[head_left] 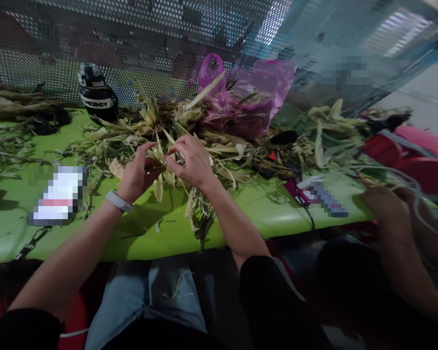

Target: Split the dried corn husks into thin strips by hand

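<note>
Both hands meet over a pile of dried plant strips on the green tabletop [146, 243]. My left hand [136, 174], with a pale band on its wrist, has its fingers curled around pale corn husks [159, 189]. From the right, my right hand [192, 160] pinches the same husks, its thumb and fingertips close to the left fingers. Husk strips stick out above and below the fingers. Just behind the hands lies a heap of loose dried husks and stems [149, 116]. A bundle of withered strips [200, 214] hangs toward the table's front edge.
A black bottle [98, 97] and a pink plastic bag [248, 104] stand against the perforated metal panel [142, 43]. A phone [60, 194] lies at left, another device [328, 199] at right. Another person's arm [397, 233] rests at the right, near red stools [423, 170].
</note>
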A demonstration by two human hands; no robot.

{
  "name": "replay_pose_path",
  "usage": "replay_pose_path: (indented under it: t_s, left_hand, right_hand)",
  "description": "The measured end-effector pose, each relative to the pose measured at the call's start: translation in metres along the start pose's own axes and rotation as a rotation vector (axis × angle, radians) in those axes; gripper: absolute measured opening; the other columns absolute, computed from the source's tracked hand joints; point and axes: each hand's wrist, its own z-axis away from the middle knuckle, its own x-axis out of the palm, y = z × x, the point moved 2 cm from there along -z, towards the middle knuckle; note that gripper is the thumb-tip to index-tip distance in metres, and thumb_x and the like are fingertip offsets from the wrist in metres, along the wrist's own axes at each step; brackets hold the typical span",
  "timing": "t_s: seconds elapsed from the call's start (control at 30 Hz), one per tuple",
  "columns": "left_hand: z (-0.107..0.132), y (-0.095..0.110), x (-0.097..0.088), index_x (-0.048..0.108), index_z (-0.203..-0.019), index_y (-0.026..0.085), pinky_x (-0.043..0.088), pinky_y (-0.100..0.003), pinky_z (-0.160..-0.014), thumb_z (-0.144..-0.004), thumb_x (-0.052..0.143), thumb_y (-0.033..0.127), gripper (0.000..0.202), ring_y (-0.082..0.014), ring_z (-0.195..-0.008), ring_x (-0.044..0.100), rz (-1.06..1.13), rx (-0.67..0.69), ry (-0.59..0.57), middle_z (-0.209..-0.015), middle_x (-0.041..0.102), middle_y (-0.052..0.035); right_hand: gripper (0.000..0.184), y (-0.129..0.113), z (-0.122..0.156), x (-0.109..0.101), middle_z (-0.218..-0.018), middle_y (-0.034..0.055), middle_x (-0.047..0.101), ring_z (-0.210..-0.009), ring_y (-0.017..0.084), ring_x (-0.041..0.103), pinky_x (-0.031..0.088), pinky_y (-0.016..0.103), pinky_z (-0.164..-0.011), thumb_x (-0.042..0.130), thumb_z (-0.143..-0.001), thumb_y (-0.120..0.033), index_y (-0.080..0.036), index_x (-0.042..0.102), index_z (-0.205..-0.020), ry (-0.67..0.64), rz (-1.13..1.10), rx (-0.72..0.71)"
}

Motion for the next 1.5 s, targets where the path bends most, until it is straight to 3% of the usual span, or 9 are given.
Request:
replay_pose_path:
  t_s: [0.13, 0.3, 0.5, 0.67, 0.83, 1.0, 1.13, 1.27, 1.5]
  left_hand:
    - [0.002, 0.004, 0.003, 0.050, -0.121, 0.024, 0.050, -0.023, -0.065, -0.072, 0.081, 0.019, 0.059, -0.0144, -0.068, 0.069, 0.159, -0.045, -0.004, -0.080, 0.072, 0.0005]
    - [0.004, 0.014, 0.007, 0.048, -0.112, 0.025, 0.049, -0.022, -0.053, -0.063, 0.088, 0.017, 0.064, -0.0123, -0.054, 0.063, 0.451, -0.245, -0.039, -0.073, 0.065, 0.0034]
    - [0.006, 0.015, 0.009, 0.048, -0.116, 0.025, 0.047, -0.019, -0.052, -0.063, 0.086, 0.015, 0.066, -0.0107, -0.056, 0.061, 0.359, -0.203, -0.053, -0.075, 0.067, 0.0026]
    - [0.003, 0.015, 0.008, 0.052, -0.115, 0.024, 0.048, -0.019, -0.050, -0.064, 0.087, 0.013, 0.063, -0.0108, -0.052, 0.062, 0.464, -0.273, -0.030, -0.071, 0.063, 0.0039]
    - [-0.003, 0.017, 0.008, 0.066, -0.086, 0.016, 0.050, -0.023, -0.050, -0.069, 0.084, 0.026, 0.026, -0.0116, -0.050, 0.060, 0.416, -0.252, -0.240, -0.066, 0.063, 0.0006]
    - [-0.001, 0.014, 0.013, 0.066, -0.072, 0.016, 0.050, -0.022, -0.054, -0.075, 0.079, 0.038, 0.026, -0.0119, -0.057, 0.059, 0.390, -0.196, -0.434, -0.065, 0.061, -0.0020]
    - [0.005, 0.013, 0.021, 0.070, -0.076, 0.018, 0.047, -0.022, -0.052, -0.075, 0.078, 0.042, 0.026, -0.0120, -0.055, 0.055, 0.313, -0.225, -0.539, -0.063, 0.059, -0.0016]
    - [0.007, 0.021, 0.026, 0.067, -0.066, 0.018, 0.044, -0.023, -0.051, -0.074, 0.079, 0.042, 0.028, -0.0130, -0.053, 0.054, 0.277, -0.259, -0.653, -0.058, 0.057, -0.0015]
    - [0.008, 0.025, 0.030, 0.069, -0.072, 0.017, 0.051, -0.025, -0.062, -0.080, 0.072, 0.038, 0.023, -0.0132, -0.061, 0.059, 0.306, -0.328, -0.725, -0.071, 0.069, -0.0037]
  right_hand:
    - [0.012, 0.001, -0.001, 0.004, -0.108, 0.0074, 0.063, -0.111, 0.025, 0.052, 0.034, 0.044, -0.103, 0.062, -0.088, -0.032, -0.021, 0.067, -0.083, -0.006, -0.063, -0.076]
    - [0.024, 0.003, -0.004, -0.003, -0.094, 0.0051, 0.063, -0.096, 0.020, 0.057, 0.043, 0.037, -0.092, 0.057, -0.092, -0.040, -0.020, 0.066, -0.084, 0.017, -0.257, 0.023]
    - [0.025, 0.006, -0.005, -0.002, -0.084, 0.0033, 0.063, -0.086, 0.018, 0.057, 0.043, 0.034, -0.085, 0.064, -0.087, -0.040, -0.017, 0.064, -0.077, -0.136, -0.282, 0.077]
    - [0.026, 0.004, -0.005, 0.001, -0.088, 0.0034, 0.060, -0.090, 0.017, 0.056, 0.046, 0.033, -0.085, 0.064, -0.088, -0.043, -0.019, 0.068, -0.081, 0.007, -0.388, 0.101]
    - [0.038, 0.006, -0.006, 0.007, -0.072, -0.0004, 0.057, -0.069, 0.012, 0.053, 0.046, 0.027, -0.065, 0.066, -0.083, -0.057, -0.019, 0.068, -0.081, -0.061, -0.562, 0.205]
    - [0.043, 0.011, -0.007, 0.011, -0.065, -0.0031, 0.052, -0.057, 0.009, 0.048, 0.041, 0.022, -0.052, 0.064, -0.082, -0.061, -0.018, 0.063, -0.082, -0.087, -0.655, 0.279]
    - [0.041, 0.014, -0.009, 0.010, -0.062, -0.0040, 0.051, -0.057, 0.008, 0.053, 0.043, 0.020, -0.051, 0.061, -0.086, -0.060, -0.019, 0.061, -0.087, -0.081, -0.678, 0.317]
    - [0.043, 0.014, -0.010, 0.007, -0.065, -0.0039, 0.056, -0.058, 0.007, 0.058, 0.048, 0.019, -0.057, 0.057, -0.088, -0.061, -0.019, 0.058, -0.088, -0.051, -0.720, 0.332]
    - [0.042, 0.014, -0.009, 0.009, -0.065, -0.0040, 0.061, -0.061, 0.008, 0.061, 0.053, 0.021, -0.062, 0.057, -0.087, -0.061, -0.019, 0.057, -0.085, 0.045, -0.768, 0.200]
